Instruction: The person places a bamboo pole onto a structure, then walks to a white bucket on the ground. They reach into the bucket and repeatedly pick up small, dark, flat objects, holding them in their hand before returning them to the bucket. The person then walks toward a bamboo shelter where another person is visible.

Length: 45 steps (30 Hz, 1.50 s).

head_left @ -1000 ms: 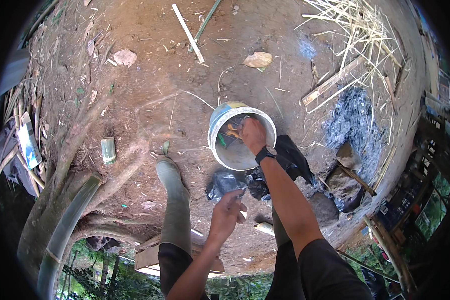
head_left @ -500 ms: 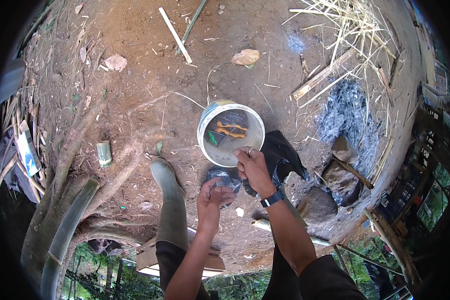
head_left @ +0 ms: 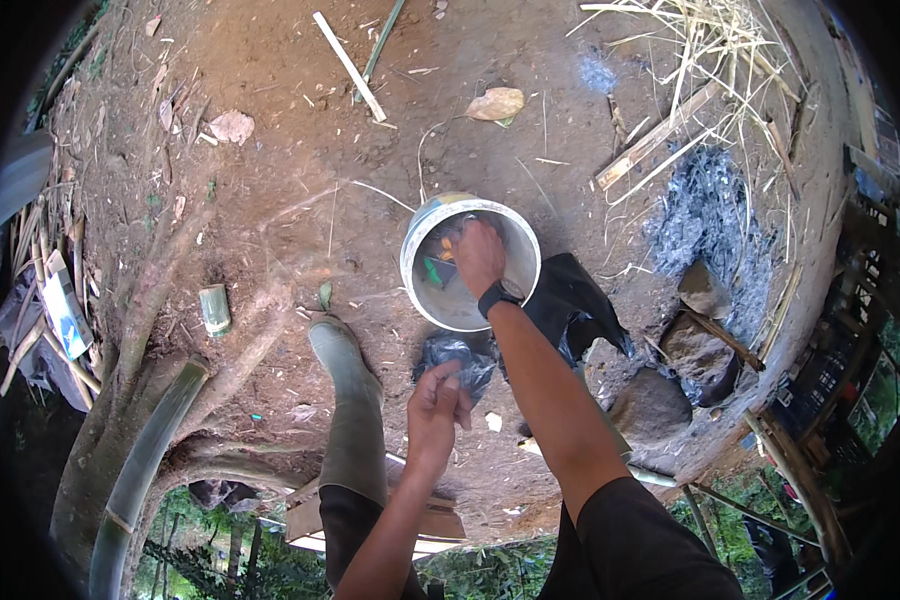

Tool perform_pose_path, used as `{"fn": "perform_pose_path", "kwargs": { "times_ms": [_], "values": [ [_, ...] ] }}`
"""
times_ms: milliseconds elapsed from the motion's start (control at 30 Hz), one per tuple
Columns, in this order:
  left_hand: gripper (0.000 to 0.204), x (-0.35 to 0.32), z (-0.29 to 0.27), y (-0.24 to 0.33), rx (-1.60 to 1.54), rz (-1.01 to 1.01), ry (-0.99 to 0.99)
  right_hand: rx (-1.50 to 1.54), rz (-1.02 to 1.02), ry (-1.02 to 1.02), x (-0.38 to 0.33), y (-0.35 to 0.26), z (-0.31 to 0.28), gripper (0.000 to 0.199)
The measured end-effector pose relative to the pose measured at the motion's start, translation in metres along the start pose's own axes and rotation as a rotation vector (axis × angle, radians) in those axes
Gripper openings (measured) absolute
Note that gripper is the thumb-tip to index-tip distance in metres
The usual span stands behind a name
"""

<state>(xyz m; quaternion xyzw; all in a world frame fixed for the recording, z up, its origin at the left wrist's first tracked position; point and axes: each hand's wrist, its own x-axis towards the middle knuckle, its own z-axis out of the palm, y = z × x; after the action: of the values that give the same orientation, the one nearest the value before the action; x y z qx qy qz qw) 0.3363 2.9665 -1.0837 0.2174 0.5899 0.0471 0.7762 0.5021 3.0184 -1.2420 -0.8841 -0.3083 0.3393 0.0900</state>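
Observation:
A white-rimmed bucket point(head_left: 411, 270) lies tipped with its mouth toward me. My right hand point(head_left: 480, 255), with a dark watch on the wrist, reaches into it. Its fingertips are smeared and partly hidden near an orange strip point(head_left: 446, 246), so I cannot tell whether they grip anything. A green piece point(head_left: 432, 270) lies deeper inside the bucket. My left hand point(head_left: 438, 415) is closed with thumb and fingers together, just below the bucket, by a crumpled clear plastic bag point(head_left: 475, 362). Whatever it may hold is too small to make out.
Black plastic sheeting point(head_left: 570, 300) lies right of the bucket. Farther right are stones point(head_left: 650, 410) and grey ash point(head_left: 705, 215), with straw point(head_left: 705, 60) beyond. A short bamboo piece point(head_left: 214, 310) stands left of my boot point(head_left: 345, 365); tree roots point(head_left: 235, 365) cross the ground there.
My right hand has moved from the bucket's near rim, where its fingers were pinched, up into the bucket. My left hand has shifted slightly down and right, its fingers drawn closer together.

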Motion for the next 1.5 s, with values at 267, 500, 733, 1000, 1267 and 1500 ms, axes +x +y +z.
{"fn": "perform_pose_path", "kwargs": {
  "times_ms": [267, 500, 733, 1000, 1267, 1500],
  "values": [
    [0.031, -0.001, -0.007, 0.002, 0.063, -0.055, -0.023, 0.205, 0.014, -0.098, -0.032, -0.012, -0.003, 0.021],
    [0.028, -0.004, 0.001, 0.009, 0.088, -0.084, -0.03, -0.364, -0.296, -0.07, 0.016, 0.011, 0.005, 0.014],
    [0.027, -0.004, 0.002, 0.006, 0.102, -0.087, -0.046, -0.249, -0.397, 0.049, -0.001, 0.031, 0.0, 0.018],
    [0.034, -0.001, 0.002, -0.003, 0.105, -0.026, -0.048, 1.192, 0.373, -0.046, -0.08, 0.017, -0.056, 0.022],
    [0.032, 0.0, 0.011, -0.006, 0.064, 0.006, -0.027, 1.421, 0.381, -0.148, -0.093, 0.033, -0.068, 0.024],
    [0.025, 0.004, 0.012, -0.016, 0.057, 0.031, -0.005, 1.04, 0.303, -0.129, -0.091, 0.055, -0.053, 0.022]
  ]
}}
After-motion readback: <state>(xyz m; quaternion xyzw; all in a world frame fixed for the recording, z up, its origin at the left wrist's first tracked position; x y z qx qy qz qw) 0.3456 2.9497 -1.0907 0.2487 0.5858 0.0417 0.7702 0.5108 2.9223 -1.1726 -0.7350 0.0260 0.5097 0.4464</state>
